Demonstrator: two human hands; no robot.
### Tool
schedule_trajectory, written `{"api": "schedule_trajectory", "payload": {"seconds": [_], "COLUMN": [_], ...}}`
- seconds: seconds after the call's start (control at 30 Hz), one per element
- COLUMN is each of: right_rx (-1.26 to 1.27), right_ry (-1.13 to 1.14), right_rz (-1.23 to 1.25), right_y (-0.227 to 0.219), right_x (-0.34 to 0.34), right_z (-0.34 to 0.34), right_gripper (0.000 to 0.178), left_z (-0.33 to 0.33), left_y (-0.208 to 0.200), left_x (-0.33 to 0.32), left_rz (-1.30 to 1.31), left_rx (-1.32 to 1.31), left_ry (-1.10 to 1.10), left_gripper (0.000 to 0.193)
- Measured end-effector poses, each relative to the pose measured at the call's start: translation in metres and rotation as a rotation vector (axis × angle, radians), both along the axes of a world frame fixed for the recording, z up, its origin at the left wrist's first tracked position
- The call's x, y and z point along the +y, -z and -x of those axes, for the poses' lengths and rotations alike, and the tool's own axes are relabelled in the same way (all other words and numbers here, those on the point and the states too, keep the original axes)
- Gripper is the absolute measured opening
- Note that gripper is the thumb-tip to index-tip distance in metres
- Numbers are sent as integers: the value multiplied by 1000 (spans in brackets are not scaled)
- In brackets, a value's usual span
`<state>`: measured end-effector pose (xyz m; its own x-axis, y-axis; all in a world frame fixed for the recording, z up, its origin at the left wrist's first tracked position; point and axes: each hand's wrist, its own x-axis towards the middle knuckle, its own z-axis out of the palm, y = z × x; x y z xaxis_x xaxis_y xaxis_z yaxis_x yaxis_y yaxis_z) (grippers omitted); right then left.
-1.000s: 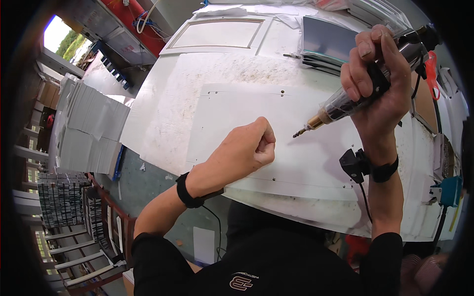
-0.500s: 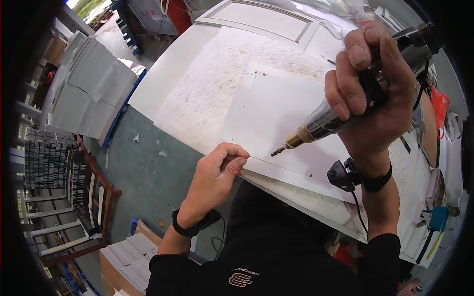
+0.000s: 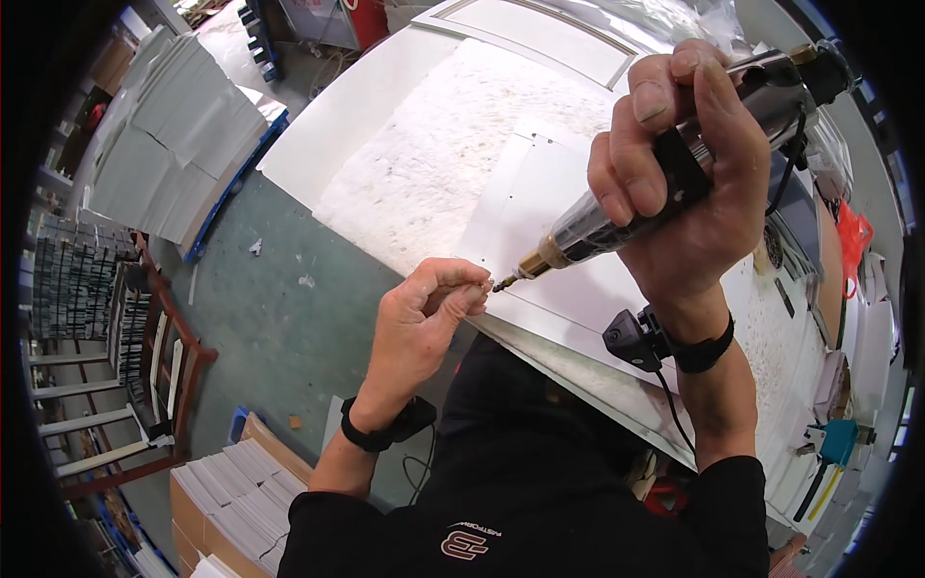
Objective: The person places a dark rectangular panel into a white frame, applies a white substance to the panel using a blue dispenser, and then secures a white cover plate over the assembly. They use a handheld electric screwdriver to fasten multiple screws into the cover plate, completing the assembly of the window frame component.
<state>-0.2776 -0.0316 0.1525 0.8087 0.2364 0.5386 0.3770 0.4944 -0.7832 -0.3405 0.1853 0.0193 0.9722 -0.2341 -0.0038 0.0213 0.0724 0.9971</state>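
Observation:
My right hand (image 3: 684, 183) is wrapped round a silver power screwdriver (image 3: 593, 231), tilted with its brass nose down to the left. The dark bit (image 3: 504, 283) at its end meets the fingertips of my left hand (image 3: 424, 313). Thumb and forefinger there pinch a tiny shiny piece, too small to name, right at the bit's tip. Below both hands lies a flat white panel (image 3: 540, 207) with small dark holes along its edges. Part of the panel is hidden by my right hand and the tool.
The panel rests on a worn white padded sheet (image 3: 414, 144) over a worktable. A framed white door panel (image 3: 540, 34) lies at the far side. Stacked white boards (image 3: 183, 125) stand at left on a blue pallet. At right are a red bag (image 3: 853, 236) and a teal tool (image 3: 838, 443).
My right hand has brought the screwdriver left and down, so its bit now touches my left fingertips. The left hand keeps its pinch. The whole view has shifted slightly.

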Motion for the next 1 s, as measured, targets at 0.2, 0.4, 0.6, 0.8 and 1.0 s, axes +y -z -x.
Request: {"api": "schedule_trajectory", "payload": {"seconds": [0.2,0.4,0.6,0.8,1.0], "right_rx": [-25,-144,-136,-97,-104], "right_ry": [9,-23,-23,-5,-32], "right_rz": [56,-106,-112,-139,-153], "right_y": [5,22,23,24,25], "right_x": [3,4,6,3,2], "right_z": [-5,-10,-10,-9,-10], "right_gripper": [26,24,25,25,25], "left_z": [-2,-3,-1,-3,-5], "left_y": [6,4,5,5,7], "left_x": [0,-2,-2,-3,-4], "left_rz": [175,234,248,300,301], "left_rx": [18,59,69,109,92], "left_ry": [45,64,56,102,87], "left_gripper": [21,24,24,20,20]}}
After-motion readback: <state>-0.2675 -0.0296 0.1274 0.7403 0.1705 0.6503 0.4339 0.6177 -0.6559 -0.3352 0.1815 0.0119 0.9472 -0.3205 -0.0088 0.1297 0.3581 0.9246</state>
